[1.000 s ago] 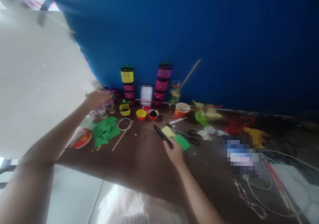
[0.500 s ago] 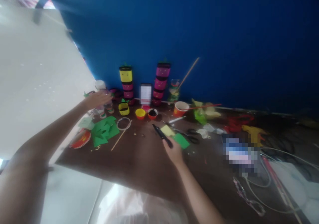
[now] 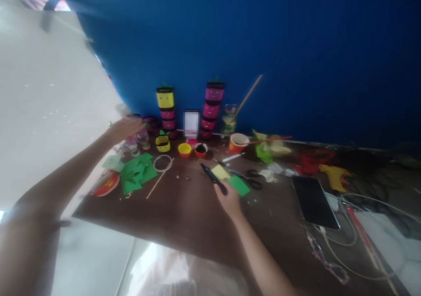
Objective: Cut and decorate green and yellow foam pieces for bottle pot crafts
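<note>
My right hand [image 3: 229, 198] is closed around a black utility knife [image 3: 210, 175], its narrow end pointing up and left. Just beyond it lie a pale yellow paper piece [image 3: 219, 172] and a green paper piece [image 3: 238, 185]. My left hand [image 3: 127, 128] reaches over clear bottles [image 3: 142, 139] at the back left, fingers stretched out and somewhat blurred; whether it touches a bottle is unclear. Near its forearm are green paper sheets [image 3: 138, 172] and a red round lid [image 3: 108, 183].
Decorated yellow and purple stacks [image 3: 214, 109] stand against the blue wall. Small cups [image 3: 184, 150], a tape roll [image 3: 163, 163], a paper cup [image 3: 238, 143] and black scissors [image 3: 253, 180] sit on the brown table [image 3: 184, 212]. A dark phone [image 3: 315, 202] with cables lies right.
My left hand has shifted slightly left and down among the bottles, and a white bottle top beside it has moved left. My right hand stays nearly still with the utility knife.
</note>
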{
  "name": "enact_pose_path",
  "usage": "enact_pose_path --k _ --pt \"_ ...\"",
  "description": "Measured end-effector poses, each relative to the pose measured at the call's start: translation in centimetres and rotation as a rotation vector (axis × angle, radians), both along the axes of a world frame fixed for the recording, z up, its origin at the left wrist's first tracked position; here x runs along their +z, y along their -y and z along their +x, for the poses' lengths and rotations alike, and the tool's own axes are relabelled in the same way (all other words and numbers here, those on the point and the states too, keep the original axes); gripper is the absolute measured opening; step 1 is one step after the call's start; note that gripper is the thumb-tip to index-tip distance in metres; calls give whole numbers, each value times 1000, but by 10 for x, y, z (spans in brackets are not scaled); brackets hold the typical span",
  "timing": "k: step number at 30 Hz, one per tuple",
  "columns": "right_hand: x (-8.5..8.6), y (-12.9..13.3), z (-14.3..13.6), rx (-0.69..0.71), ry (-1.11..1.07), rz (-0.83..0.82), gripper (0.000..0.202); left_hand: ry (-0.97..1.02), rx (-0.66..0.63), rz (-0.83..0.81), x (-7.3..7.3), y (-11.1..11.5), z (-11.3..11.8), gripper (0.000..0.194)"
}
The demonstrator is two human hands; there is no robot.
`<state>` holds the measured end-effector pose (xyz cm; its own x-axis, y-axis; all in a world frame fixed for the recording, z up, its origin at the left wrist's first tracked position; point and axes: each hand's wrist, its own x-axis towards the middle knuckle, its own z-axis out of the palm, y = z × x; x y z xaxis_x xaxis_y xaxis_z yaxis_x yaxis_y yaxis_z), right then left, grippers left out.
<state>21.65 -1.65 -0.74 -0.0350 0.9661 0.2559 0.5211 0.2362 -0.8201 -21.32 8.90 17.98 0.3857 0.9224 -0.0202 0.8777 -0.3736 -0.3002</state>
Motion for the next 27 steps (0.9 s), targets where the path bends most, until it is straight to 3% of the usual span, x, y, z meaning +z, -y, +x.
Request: enact_pose_path --k 4,9,17,20,24,27 --pt "2 1 0 3 1 -19 31 32 54 168 9 14 1 44" --pt "3 1 0 2 -2 3 33 62 252 288 14 25 5 43" --pt "0 0 1 3 13 16 32 280 496 437 14 28 -6 76" --pt "-1 -1 1 8 6 11 32 419 542 448 10 30 -12 82" --pt "-4 -2 1 13 -3 12 33 715 622 453 7 36 -11 65" --pt "-5 -2 1 8 -3 12 33 939 604 410 8 42 -4 56"
